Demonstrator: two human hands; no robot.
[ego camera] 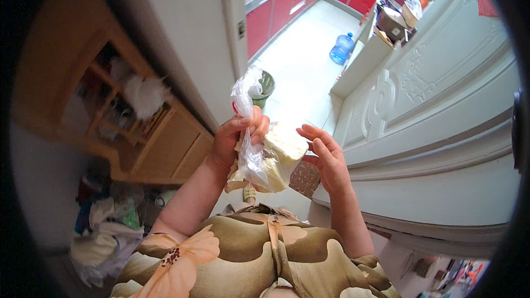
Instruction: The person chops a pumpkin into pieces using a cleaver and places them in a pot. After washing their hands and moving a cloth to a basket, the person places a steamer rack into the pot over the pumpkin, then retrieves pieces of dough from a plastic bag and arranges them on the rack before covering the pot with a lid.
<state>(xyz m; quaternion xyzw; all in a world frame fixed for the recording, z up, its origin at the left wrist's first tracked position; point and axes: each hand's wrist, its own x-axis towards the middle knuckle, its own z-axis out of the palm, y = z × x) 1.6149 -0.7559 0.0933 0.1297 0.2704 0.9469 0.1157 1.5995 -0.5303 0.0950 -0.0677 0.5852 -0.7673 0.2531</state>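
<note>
Pale yellowish chunks of food, of a kind I cannot tell, fill a clear plastic bag [256, 165] in front of my chest. My left hand [240, 130] grips the bag's gathered neck, and the crumpled top sticks up above my fist. To the right of the bag is my right hand [325, 157], its fingers apart and the fingertips close to the bag's side. Whether they touch it I cannot tell. Nothing is held in that hand.
A white panelled door [414, 120] stands at the right, a door frame [234, 29] at the left. Beyond lie a green bin [267, 87], a blue water bottle [342, 47] and red kitchen cabinets [281, 10]. A wooden cabinet [165, 157] is on the left, above piled bags [107, 231].
</note>
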